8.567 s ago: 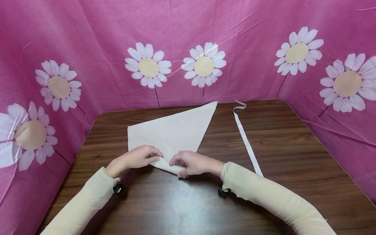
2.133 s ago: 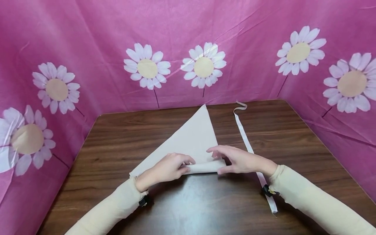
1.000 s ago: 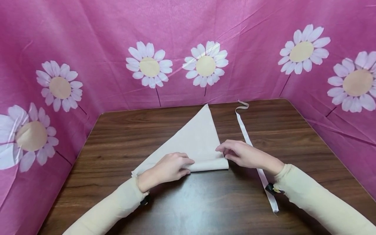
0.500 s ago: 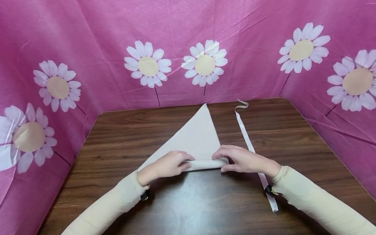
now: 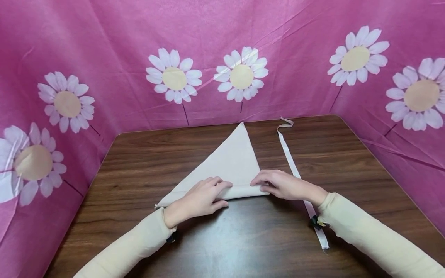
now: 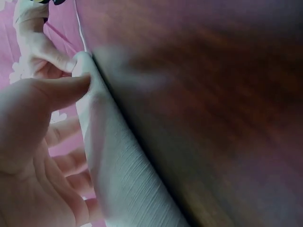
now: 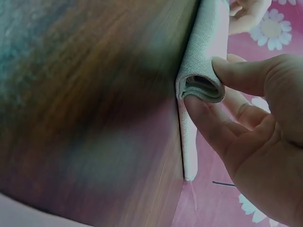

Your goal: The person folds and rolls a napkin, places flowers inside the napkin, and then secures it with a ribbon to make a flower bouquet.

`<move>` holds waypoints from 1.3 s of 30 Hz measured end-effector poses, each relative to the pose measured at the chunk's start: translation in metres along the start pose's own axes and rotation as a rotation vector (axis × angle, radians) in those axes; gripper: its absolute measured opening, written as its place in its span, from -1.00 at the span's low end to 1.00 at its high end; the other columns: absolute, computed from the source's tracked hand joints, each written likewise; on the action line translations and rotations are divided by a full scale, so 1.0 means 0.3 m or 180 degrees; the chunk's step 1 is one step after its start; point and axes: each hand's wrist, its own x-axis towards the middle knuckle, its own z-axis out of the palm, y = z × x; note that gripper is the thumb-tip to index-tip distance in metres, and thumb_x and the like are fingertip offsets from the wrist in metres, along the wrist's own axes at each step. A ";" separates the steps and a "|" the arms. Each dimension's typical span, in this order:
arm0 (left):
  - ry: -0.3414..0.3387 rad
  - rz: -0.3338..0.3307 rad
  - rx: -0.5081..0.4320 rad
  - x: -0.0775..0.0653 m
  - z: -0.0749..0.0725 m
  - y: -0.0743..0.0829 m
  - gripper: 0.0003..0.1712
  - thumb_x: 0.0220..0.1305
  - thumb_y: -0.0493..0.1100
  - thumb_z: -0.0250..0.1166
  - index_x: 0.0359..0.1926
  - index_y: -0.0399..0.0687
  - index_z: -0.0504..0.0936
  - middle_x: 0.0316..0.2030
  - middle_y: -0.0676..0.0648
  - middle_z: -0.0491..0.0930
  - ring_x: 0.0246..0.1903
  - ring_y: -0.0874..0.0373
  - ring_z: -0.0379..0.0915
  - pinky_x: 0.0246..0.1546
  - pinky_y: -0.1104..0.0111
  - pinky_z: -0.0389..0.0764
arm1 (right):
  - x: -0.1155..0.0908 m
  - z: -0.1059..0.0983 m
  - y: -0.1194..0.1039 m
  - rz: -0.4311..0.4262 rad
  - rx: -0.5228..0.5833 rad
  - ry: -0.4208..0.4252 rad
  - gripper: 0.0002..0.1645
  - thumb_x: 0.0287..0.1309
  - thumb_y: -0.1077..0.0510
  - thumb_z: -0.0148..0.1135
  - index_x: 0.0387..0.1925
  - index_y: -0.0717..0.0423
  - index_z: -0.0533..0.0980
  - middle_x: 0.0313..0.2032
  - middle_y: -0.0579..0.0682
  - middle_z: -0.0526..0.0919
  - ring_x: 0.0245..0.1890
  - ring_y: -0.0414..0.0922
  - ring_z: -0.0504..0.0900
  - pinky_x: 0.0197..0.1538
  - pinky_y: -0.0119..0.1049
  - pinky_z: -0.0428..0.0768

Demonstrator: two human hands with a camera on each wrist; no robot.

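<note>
Matt woven cloth; glossy, wood-grained table; smooth fabric ribbon.

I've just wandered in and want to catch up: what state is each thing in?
Cloth: near edge rolled, far part flat
Ribbon: lying loose, far end curled
Left hand: touching the cloth
Right hand: pinching the cloth's rolled end
Flowered backdrop: hanging, creased

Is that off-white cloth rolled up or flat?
Partly rolled: the off-white woven cloth has a hollow roll along its near edge; its pointed far part lies flat.
</note>
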 end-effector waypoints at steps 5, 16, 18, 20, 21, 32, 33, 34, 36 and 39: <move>0.0007 -0.0105 0.0186 -0.007 0.004 0.006 -0.40 0.16 -0.09 0.53 0.23 0.02 0.56 -0.04 0.00 0.57 -0.11 0.05 0.53 -0.22 0.16 0.53 | 0.006 -0.005 0.020 0.0146 0.0189 -0.0054 -0.69 0.31 0.42 0.23 0.02 0.12 0.64 -0.05 -0.09 0.67 -0.03 -0.18 0.63 0.04 -0.17 0.59; 0.0076 0.0145 0.0387 0.000 0.013 0.001 -0.59 0.23 -0.22 0.44 0.12 -0.08 0.65 -0.21 -0.02 0.65 -0.24 0.04 0.61 -0.21 0.19 0.61 | 0.006 -0.021 0.013 0.0263 0.0272 -0.0088 -0.63 0.21 0.21 0.45 0.05 0.12 0.62 -0.06 -0.06 0.67 -0.12 -0.10 0.63 -0.02 -0.15 0.59; 0.0069 0.0132 0.0244 -0.006 0.004 -0.001 -0.63 0.24 -0.27 0.42 0.08 -0.10 0.68 -0.24 0.00 0.66 -0.26 0.07 0.62 -0.21 0.19 0.61 | 0.014 -0.021 0.004 0.0263 0.0274 -0.0130 -0.52 0.12 0.14 0.53 0.08 0.12 0.61 -0.04 -0.05 0.66 -0.10 -0.06 0.61 0.00 -0.14 0.56; 0.0029 0.0107 0.0096 -0.008 -0.006 -0.003 -0.66 0.24 -0.30 0.40 0.06 -0.10 0.70 -0.26 0.01 0.67 -0.25 0.11 0.62 -0.19 0.20 0.61 | 0.019 -0.019 -0.002 0.0229 0.0247 -0.0199 -0.44 0.06 0.11 0.57 0.11 0.11 0.59 -0.01 -0.06 0.65 -0.07 -0.05 0.60 0.04 -0.14 0.54; 0.0000 0.0096 0.0024 -0.008 -0.011 -0.003 -0.67 0.25 -0.31 0.39 0.05 -0.10 0.70 -0.25 0.01 0.68 -0.24 0.12 0.63 -0.18 0.20 0.61 | 0.021 -0.019 -0.005 0.0215 0.0245 -0.0236 -0.42 0.05 0.11 0.57 0.12 0.11 0.59 0.00 -0.06 0.64 -0.07 -0.06 0.60 0.04 -0.15 0.54; -0.0353 -0.0043 -0.0602 0.020 -0.033 -0.007 -0.73 0.38 -0.32 0.27 0.06 -0.10 0.69 -0.16 0.07 0.72 -0.22 0.25 0.57 -0.04 0.27 0.57 | 0.016 -0.024 0.000 0.0208 0.0390 -0.0331 -0.55 0.23 0.29 0.40 0.15 0.24 0.56 0.00 0.05 0.65 -0.06 -0.11 0.68 -0.01 -0.19 0.64; -0.0369 -0.0080 -0.0649 0.023 -0.035 -0.010 -0.73 0.39 -0.31 0.26 0.06 -0.09 0.69 -0.20 0.08 0.71 -0.25 0.25 0.54 -0.06 0.29 0.56 | 0.015 -0.024 0.001 0.0218 0.0417 -0.0303 -0.53 0.25 0.31 0.38 0.18 0.26 0.53 0.01 0.08 0.64 -0.04 -0.07 0.69 -0.01 -0.18 0.64; -0.0382 -0.0120 -0.0698 0.027 -0.036 -0.014 -0.73 0.40 -0.31 0.24 0.07 -0.09 0.69 -0.24 0.09 0.69 -0.28 0.26 0.52 -0.07 0.30 0.55 | 0.014 -0.024 0.003 0.0240 0.0442 -0.0271 -0.51 0.26 0.34 0.35 0.21 0.28 0.51 0.02 0.10 0.64 -0.02 -0.04 0.69 -0.02 -0.18 0.64; -0.0408 -0.0204 -0.0742 0.031 -0.037 -0.024 -0.74 0.42 -0.30 0.21 0.07 -0.08 0.68 -0.32 0.12 0.64 -0.30 0.25 0.48 -0.09 0.31 0.53 | 0.012 -0.023 0.014 0.0258 0.0491 -0.0198 -0.47 0.28 0.38 0.30 0.27 0.30 0.44 0.02 0.14 0.62 -0.01 0.02 0.67 -0.03 -0.19 0.64; -0.0425 -0.0337 -0.0700 0.038 -0.038 -0.034 -0.73 0.44 -0.29 0.16 0.07 -0.08 0.68 -0.32 0.11 0.62 -0.26 0.21 0.49 -0.03 0.28 0.53 | 0.011 -0.025 0.039 0.0319 0.0560 -0.0096 -0.39 0.28 0.41 0.29 0.33 0.27 0.38 0.03 0.15 0.61 -0.01 0.05 0.63 -0.05 -0.19 0.62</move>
